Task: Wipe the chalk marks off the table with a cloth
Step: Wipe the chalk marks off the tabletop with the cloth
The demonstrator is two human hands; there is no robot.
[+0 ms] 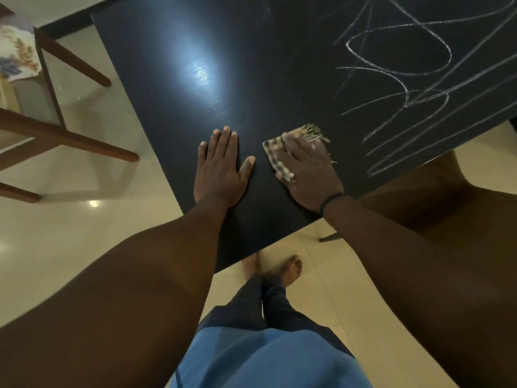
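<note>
A black table (223, 51) fills the upper middle of the view. White chalk marks (405, 65), loops and long strokes, cover its right part. My right hand (307, 169) presses a frayed checked cloth (272, 152) flat on the table near the front edge, just left of the lowest strokes. The cloth shows at the hand's left side and beyond the fingertips; the rest is hidden under the palm. My left hand (221, 166) lies flat on the bare table beside it, fingers spread, holding nothing.
A wooden chair (56, 135) with a floral cushion (16, 54) stands on the tiled floor to the left of the table. A brown chair seat (436, 197) sits under the table's right front edge. My bare feet (271, 270) stand at the table's near corner.
</note>
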